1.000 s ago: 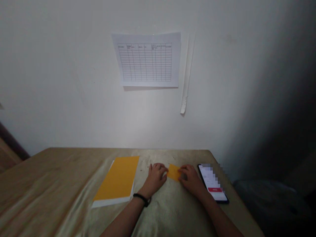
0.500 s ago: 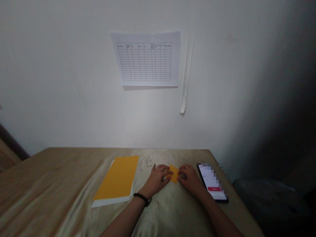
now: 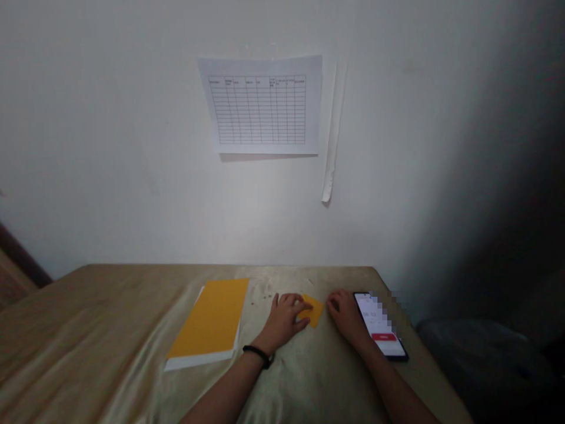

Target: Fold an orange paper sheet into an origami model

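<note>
A small folded piece of yellow paper (image 3: 316,312) lies on the cloth-covered surface. My left hand (image 3: 286,318), with a black band at the wrist, holds it by its left side, fingers on top and thumb at the near edge. Just right of the paper and apart from it is my right hand (image 3: 346,315). Its fingers are curled in toward the thumb, and nothing shows in them. The phone (image 3: 375,324), its screen lit, lies right beside this hand.
Left of my hands lies a larger yellow sheet (image 3: 212,321) on top of white paper (image 3: 198,360). The beige cloth (image 3: 110,330) is wrinkled at the left. A printed table sheet (image 3: 265,106) hangs on the wall behind, beside a peeling white strip (image 3: 331,147).
My right hand has let go of the small yellow paper and moved a little right, toward the phone. My left hand stays on the paper.
</note>
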A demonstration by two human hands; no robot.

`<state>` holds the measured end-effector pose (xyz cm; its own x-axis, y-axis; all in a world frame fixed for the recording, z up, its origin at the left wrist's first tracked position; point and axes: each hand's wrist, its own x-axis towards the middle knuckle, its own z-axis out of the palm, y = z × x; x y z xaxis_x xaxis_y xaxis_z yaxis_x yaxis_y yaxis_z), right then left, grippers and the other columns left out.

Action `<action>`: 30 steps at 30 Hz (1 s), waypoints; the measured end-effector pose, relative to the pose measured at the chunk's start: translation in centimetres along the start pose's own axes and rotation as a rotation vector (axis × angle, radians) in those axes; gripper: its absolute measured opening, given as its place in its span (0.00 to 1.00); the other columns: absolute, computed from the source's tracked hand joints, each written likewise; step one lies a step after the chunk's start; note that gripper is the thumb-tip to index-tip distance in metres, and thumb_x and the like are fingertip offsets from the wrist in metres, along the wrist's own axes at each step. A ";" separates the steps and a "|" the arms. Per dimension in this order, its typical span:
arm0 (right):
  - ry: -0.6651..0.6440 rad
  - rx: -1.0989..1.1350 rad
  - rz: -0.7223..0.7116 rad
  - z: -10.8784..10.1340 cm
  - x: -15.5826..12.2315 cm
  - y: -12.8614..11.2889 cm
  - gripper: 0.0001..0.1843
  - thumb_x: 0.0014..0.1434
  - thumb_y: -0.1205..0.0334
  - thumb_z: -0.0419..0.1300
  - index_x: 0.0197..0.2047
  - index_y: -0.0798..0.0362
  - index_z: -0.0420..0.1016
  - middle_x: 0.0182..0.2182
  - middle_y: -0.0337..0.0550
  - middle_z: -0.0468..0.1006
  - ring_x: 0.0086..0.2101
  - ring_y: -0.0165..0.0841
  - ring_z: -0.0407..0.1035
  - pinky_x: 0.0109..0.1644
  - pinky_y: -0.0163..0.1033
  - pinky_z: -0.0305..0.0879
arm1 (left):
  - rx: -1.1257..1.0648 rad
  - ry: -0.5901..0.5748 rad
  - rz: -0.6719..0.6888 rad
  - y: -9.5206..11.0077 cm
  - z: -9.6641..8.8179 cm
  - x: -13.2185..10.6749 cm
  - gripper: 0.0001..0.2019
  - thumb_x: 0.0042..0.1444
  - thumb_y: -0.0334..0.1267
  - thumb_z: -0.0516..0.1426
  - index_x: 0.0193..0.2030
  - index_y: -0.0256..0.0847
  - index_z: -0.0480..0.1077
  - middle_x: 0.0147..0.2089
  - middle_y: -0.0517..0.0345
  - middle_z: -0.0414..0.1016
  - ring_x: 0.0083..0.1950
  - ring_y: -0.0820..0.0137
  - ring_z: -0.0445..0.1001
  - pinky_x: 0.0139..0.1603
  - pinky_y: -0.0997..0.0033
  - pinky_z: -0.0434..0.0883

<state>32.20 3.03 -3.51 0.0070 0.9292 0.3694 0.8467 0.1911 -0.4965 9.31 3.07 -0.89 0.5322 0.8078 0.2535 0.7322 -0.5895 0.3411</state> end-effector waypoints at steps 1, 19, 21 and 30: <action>-0.003 -0.013 -0.007 0.1 0.0 -0.1 0.10 0.63 0.64 0.55 0.37 0.51 0.78 0.42 0.48 0.78 0.47 0.40 0.68 0.55 0.43 0.60 | 0.009 -0.005 0.003 0.0 0.0 0.0 0.17 0.61 0.45 0.62 0.57 0.62 0.72 0.59 0.57 0.70 0.63 0.56 0.64 0.67 0.33 0.49; -0.039 -0.054 0.000 -0.1 0.1 -1.0 0.09 0.62 0.64 0.56 0.37 0.51 0.78 0.44 0.49 0.76 0.49 0.42 0.65 0.56 0.44 0.59 | 0.012 -0.037 -0.008 0.1 0.0 0.0 0.16 0.62 0.45 0.60 0.57 0.65 0.73 0.60 0.58 0.68 0.64 0.56 0.61 0.68 0.31 0.45; -0.048 -0.043 -0.001 -0.3 0.1 -1.2 0.08 0.61 0.64 0.57 0.36 0.51 0.79 0.44 0.49 0.76 0.49 0.42 0.66 0.56 0.44 0.59 | 0.008 -0.039 -0.008 0.0 0.0 0.1 0.16 0.63 0.45 0.59 0.57 0.65 0.72 0.60 0.57 0.67 0.65 0.55 0.61 0.68 0.31 0.45; -0.091 0.020 -0.032 -1.2 -0.4 -2.2 0.06 0.58 0.63 0.61 0.32 0.49 0.80 0.44 0.48 0.75 0.51 0.42 0.65 0.55 0.45 0.60 | -0.003 -0.049 -0.010 -0.2 0.0 0.1 0.16 0.62 0.45 0.60 0.56 0.66 0.73 0.61 0.59 0.67 0.65 0.56 0.61 0.68 0.32 0.45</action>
<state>30.95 1.82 -1.66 -0.0693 0.9473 0.3129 0.8350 0.2267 -0.5014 9.20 3.26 -0.94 0.5449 0.8129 0.2056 0.7366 -0.5812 0.3459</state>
